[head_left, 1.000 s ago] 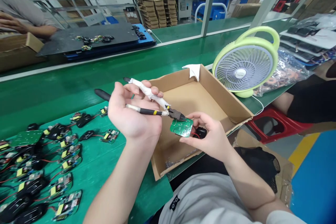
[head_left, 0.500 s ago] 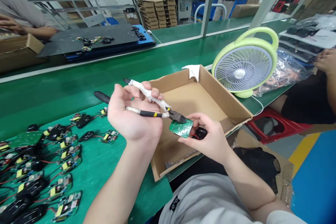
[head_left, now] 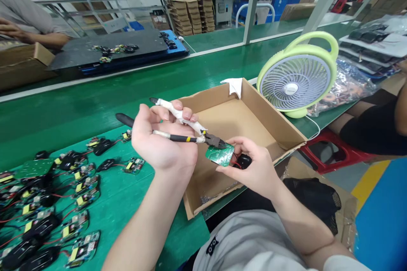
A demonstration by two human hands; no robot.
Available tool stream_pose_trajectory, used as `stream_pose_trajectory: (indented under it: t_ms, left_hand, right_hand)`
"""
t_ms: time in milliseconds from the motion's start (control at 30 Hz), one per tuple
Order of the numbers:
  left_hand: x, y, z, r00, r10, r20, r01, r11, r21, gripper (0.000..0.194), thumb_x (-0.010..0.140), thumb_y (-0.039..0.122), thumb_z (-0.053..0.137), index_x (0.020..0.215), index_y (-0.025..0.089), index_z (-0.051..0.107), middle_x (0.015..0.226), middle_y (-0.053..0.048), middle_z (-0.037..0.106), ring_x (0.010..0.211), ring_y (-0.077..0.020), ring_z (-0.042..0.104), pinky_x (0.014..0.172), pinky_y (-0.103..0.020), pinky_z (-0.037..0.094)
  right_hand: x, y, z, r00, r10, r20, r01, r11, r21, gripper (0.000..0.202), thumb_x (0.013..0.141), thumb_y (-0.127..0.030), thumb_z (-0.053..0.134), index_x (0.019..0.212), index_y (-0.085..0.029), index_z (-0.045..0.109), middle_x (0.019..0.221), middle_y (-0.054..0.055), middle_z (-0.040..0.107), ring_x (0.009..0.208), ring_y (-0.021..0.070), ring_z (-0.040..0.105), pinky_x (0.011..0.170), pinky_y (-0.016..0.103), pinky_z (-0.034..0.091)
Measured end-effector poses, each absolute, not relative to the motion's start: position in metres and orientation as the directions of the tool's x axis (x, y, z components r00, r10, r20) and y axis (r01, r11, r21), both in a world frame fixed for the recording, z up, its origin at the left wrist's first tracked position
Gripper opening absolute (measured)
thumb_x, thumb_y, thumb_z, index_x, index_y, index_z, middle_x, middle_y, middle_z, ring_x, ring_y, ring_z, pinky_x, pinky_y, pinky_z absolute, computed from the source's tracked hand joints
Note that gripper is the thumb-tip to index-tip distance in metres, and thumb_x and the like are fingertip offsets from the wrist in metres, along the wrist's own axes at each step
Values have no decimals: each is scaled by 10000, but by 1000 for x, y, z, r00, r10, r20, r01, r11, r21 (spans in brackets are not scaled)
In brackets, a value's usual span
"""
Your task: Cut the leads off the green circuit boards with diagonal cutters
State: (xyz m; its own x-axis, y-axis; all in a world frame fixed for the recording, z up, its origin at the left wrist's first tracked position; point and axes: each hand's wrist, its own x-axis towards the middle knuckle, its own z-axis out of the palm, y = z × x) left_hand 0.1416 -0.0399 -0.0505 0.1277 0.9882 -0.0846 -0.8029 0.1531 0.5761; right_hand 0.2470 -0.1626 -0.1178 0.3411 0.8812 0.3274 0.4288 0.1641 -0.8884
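Note:
My left hand (head_left: pixel 165 142) is wrapped round the handles of a pair of cutting pliers (head_left: pixel 181 137), palm up. White tape covers parts of the handles, and the jaws touch the upper face of a small green circuit board (head_left: pixel 220 155). That board is pinched at its right edge by my right hand (head_left: pixel 251 163). A black rounded part (head_left: pixel 243 161) on a red and a dark wire hangs beside the board, under my right fingers. Both hands are above an open cardboard box (head_left: pixel 248 120), with small bits of debris (head_left: pixel 208 199) along its near edge.
Several wired circuit boards (head_left: pixel 81 247) lie on the green mat at left. A lime-green fan (head_left: pixel 295 76) stands behind the box at right. Across the bench, a dark board (head_left: pixel 104 44) carries more parts. Other people sit at far left and right; a red stool (head_left: pixel 333 150) is at right.
My hands, the pliers and the circuit board are almost unmoved. The person at right has shifted, the hand there moving mostly out of view, and a standing person in the background has moved.

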Motion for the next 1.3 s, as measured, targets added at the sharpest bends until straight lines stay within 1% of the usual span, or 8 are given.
stream_pose_trajectory:
  t_ms: [133,300,500,633,800,933,1100,1300]
  left_hand:
    - [144,-43,-53,85,995,-50,-806,98,583,439,978,363,365,587,165,352,720,-52,472,585,-136,471,543,-258,413]
    - [145,-52,-53,50,999,11,-803,34,595,464,985,348,350,566,153,398,731,-58,480,596,-143,480,579,-276,419]
    - [146,-59,-56,7,988,152,-826,-80,558,457,970,354,404,565,143,427,746,-68,488,586,-149,489,575,-285,406]
    - [147,-57,-57,26,987,160,-832,-67,551,484,977,380,392,555,143,412,727,-60,468,569,-143,470,552,-273,389]
    - [145,-55,-58,41,985,166,-838,-57,543,476,966,392,412,561,143,405,736,-60,474,582,-145,477,565,-275,393]
    - [144,-55,-59,43,980,192,-840,-68,539,491,975,413,404,565,142,408,750,-61,480,589,-150,488,578,-283,401]
    - [145,-56,-59,44,970,238,-831,-97,548,497,988,418,398,573,144,383,764,-63,478,594,-147,488,586,-280,398]
    - [144,-60,-53,106,927,361,-806,-132,576,538,937,441,560,576,144,294,740,-43,450,583,-134,456,577,-274,377]
  right_hand:
    - [245,-162,-117,369,865,340,455,151,-878,377,738,-241,867,1018,-202,618,686,-72,579,614,120,612,610,205,512]
    - [243,-159,-116,404,848,342,469,129,-874,386,727,-223,863,996,-198,588,669,-73,599,592,118,605,600,203,505]
    - [242,-160,-116,405,863,302,426,113,-897,382,734,-269,864,972,-208,572,640,-72,611,563,124,592,556,208,487]
    - [241,-160,-116,400,870,290,404,116,-907,394,731,-291,872,966,-213,565,646,-66,625,568,128,597,549,209,484]
    - [242,-160,-117,402,866,297,410,120,-904,419,727,-278,880,990,-215,560,654,-74,626,559,118,594,549,201,480]
    - [243,-161,-117,393,872,291,414,115,-903,408,745,-263,858,1028,-209,569,655,-81,609,579,116,602,584,203,489]
    - [244,-160,-117,396,876,276,401,106,-910,398,743,-247,842,1031,-200,571,643,-84,584,590,121,598,609,215,492]
    - [245,-161,-116,383,891,244,397,80,-914,395,743,-282,847,1027,-201,585,625,-87,570,574,125,575,608,231,481]
